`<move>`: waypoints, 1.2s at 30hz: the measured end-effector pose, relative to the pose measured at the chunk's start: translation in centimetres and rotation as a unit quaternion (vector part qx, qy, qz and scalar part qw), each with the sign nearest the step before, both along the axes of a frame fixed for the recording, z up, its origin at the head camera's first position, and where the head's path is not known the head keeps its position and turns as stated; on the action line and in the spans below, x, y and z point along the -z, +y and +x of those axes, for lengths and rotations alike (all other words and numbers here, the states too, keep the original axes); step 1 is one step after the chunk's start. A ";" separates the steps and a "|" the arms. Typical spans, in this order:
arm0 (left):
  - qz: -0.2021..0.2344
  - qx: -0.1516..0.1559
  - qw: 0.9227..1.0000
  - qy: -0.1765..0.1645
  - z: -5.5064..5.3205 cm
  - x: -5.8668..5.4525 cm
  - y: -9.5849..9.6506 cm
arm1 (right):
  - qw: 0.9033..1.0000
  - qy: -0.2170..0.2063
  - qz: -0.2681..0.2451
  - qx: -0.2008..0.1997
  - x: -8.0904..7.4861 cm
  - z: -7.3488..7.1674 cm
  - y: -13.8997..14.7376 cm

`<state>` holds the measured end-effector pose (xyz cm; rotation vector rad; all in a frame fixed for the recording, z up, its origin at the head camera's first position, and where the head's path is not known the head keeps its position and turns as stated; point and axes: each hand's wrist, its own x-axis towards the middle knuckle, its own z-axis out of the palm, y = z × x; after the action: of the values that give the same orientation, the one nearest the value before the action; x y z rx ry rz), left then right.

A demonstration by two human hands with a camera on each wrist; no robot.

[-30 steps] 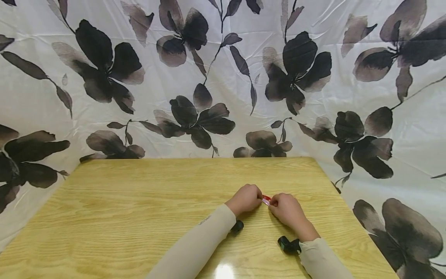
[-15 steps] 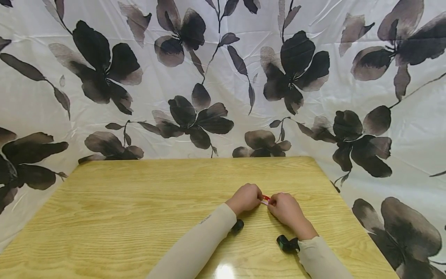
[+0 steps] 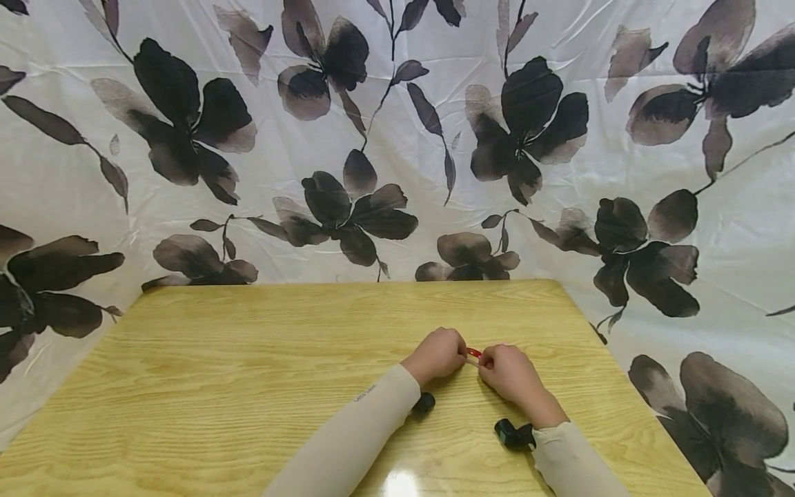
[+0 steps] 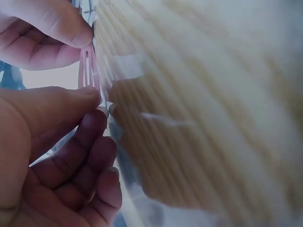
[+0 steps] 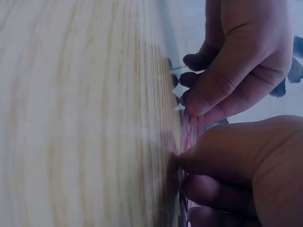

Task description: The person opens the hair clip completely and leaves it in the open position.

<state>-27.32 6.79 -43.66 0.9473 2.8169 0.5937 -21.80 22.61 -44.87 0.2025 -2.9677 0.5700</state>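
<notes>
A small red-and-pink snap hair clip [image 3: 474, 353] spans the short gap between the two hands, just above the table. From the left, my left hand [image 3: 437, 355] pinches one end between thumb and index finger; its other fingers curl loosely in the left wrist view. My right hand [image 3: 512, 373] pinches the opposite end. Seen close up, the pink clip [image 4: 88, 66] has long narrow slots along its length. In the right wrist view the clip [image 5: 191, 130] stands edge-on beside the wood surface, its ends hidden by fingertips.
The wood-grain table [image 3: 248, 373] stretches widely to the left of the hands. A floral cloth [image 3: 385, 138] hangs behind its far edge. Black wrist cameras [image 3: 514, 435] sit low by both sleeves.
Both hands stay in nearly the same place, still pinching the hair clip. Its pale lower strip shows thinner between the fingers than a second ago.
</notes>
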 end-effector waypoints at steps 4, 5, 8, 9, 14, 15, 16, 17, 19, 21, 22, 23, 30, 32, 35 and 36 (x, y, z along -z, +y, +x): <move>0.007 -0.005 1.000 -0.002 -0.1 0.2 -0.2 | 1.000 -0.005 -0.011 -0.002 -0.1 0.1 0.0; 0.009 -0.005 1.000 -0.002 -0.1 0.2 -0.2 | 1.000 -0.006 -0.015 -0.003 -0.1 0.1 0.0; 0.019 -0.008 1.000 -0.009 -0.1 0.3 -0.4 | 1.000 -0.009 -0.027 -0.003 -0.2 0.1 -0.1; 0.024 -0.008 1.000 -0.012 -0.1 0.3 -0.5 | 0.999 -0.010 -0.033 -0.003 -0.2 0.1 -0.1; 0.053 -0.012 0.998 -0.031 0.1 0.1 -1.1 | 0.998 -0.017 -0.060 -0.014 -0.3 0.0 -0.2; 0.057 -0.013 0.998 -0.034 0.2 0.1 -1.2 | 0.998 -0.015 -0.063 -0.019 -0.3 0.0 -0.2; 0.062 -0.015 0.997 -0.037 0.2 0.0 -1.3 | 0.998 -0.014 -0.065 -0.024 -0.2 0.0 -0.2; 0.068 -0.015 0.997 -0.040 0.3 0.0 -1.4 | 0.997 -0.011 -0.066 -0.029 -0.2 0.0 -0.3; 0.076 -0.018 0.996 -0.043 0.3 -0.2 -1.7 | 0.997 -0.002 -0.071 -0.035 -0.1 -0.1 -0.3; 0.085 -0.019 0.995 -0.045 0.3 -0.2 -1.9 | 0.996 0.004 -0.081 -0.037 -0.1 -0.1 -0.3; 0.089 -0.020 0.995 -0.047 0.3 -0.3 -2.1 | 0.995 0.006 -0.087 -0.036 -0.1 -0.1 -0.3; 0.093 -0.020 0.994 -0.048 0.3 -0.4 -2.2 | 0.995 0.009 -0.094 -0.035 -0.1 -0.1 -0.4; 0.130 -0.031 0.988 -0.074 0.9 -0.6 -3.7 | 0.988 0.007 -0.146 -0.044 0.0 0.0 -0.8; 0.143 -0.039 0.985 -0.089 1.1 -0.5 -4.2 | 0.987 0.005 -0.156 -0.048 0.1 -0.1 -1.0; 0.157 -0.048 0.981 -0.103 1.4 -0.4 -4.8 | 0.984 0.000 -0.171 -0.052 0.2 -0.1 -1.4; 0.159 -0.050 0.980 -0.106 1.5 -0.3 -5.0 | 0.983 -0.002 -0.176 -0.053 0.2 -0.1 -1.5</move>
<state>-25.86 1.83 -43.34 0.7354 2.6372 1.1130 -21.93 21.15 -45.06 0.3262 -2.8094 1.0920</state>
